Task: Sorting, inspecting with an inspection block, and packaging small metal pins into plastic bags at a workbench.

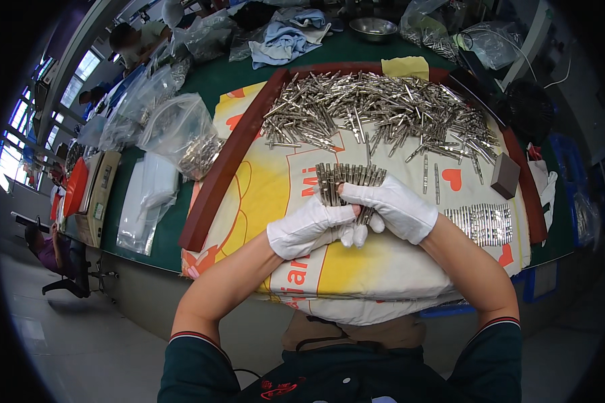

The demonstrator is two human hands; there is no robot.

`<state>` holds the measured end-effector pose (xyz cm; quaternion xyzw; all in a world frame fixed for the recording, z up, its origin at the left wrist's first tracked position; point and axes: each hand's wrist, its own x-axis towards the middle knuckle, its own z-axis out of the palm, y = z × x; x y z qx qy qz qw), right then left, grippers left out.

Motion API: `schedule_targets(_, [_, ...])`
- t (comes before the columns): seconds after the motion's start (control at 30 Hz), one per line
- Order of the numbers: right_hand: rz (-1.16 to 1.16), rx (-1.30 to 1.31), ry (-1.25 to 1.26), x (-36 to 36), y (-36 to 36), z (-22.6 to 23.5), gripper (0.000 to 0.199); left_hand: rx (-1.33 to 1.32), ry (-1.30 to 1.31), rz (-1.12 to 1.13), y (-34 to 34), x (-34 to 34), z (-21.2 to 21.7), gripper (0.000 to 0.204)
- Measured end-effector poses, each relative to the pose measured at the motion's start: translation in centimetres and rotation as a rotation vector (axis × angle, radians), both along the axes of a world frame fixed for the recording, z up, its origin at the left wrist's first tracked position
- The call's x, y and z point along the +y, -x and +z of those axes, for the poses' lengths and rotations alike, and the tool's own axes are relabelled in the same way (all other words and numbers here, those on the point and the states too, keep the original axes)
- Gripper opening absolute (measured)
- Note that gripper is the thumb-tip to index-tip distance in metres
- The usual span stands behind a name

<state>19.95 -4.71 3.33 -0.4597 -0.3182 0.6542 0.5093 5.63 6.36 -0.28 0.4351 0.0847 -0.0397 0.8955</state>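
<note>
A row of slim metal pins, packed side by side, is held up between my two hands in white gloves with bare thumb tips. My left hand closes round the row's left and lower side. From the right, my right hand grips it with the thumb laid across the pins. Beyond the hands, a large heap of loose metal pins spreads over the printed cloth. To the right of my right hand lies a neat row of pins, with a few single pins above it.
A dark red wooden frame borders the cloth at left, back and right. A grey-brown block stands inside its right side. Left of it are clear plastic bags and a scale. Other people sit at the far left.
</note>
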Motion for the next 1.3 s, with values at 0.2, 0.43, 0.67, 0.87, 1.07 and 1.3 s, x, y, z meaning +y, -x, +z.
schedule_targets(0.2, [0.002,-0.038,-0.002,0.1,-0.1,-0.3,0.029,-0.019,-0.018,0.001,0.0,0.0,-0.1,0.042])
schedule_targets(0.43, [0.004,-0.033,0.014,0.0,0.3,0.2,0.025,-0.019,-0.035,0.001,0.2,-0.1,0.2,0.041])
schedule_targets(0.67, [-0.159,-0.378,-0.185,0.1,2.0,-1.2,0.074,0.044,-0.406,0.055,1.1,-1.0,1.3,0.045])
schedule_targets(0.87, [-0.348,-1.622,-0.811,-0.1,2.5,1.1,0.063,-0.037,-0.705,0.08,1.7,-0.4,0.5,0.051])
schedule_targets(1.07, [-0.323,-1.694,-0.926,-0.9,2.9,-0.8,0.026,-0.279,-0.795,0.141,0.7,-1.5,-0.3,0.036])
schedule_targets(1.3, [-0.226,-1.795,-0.831,-0.7,3.3,-0.9,0.021,-0.114,-0.732,0.066,0.6,-1.2,-1.4,0.043])
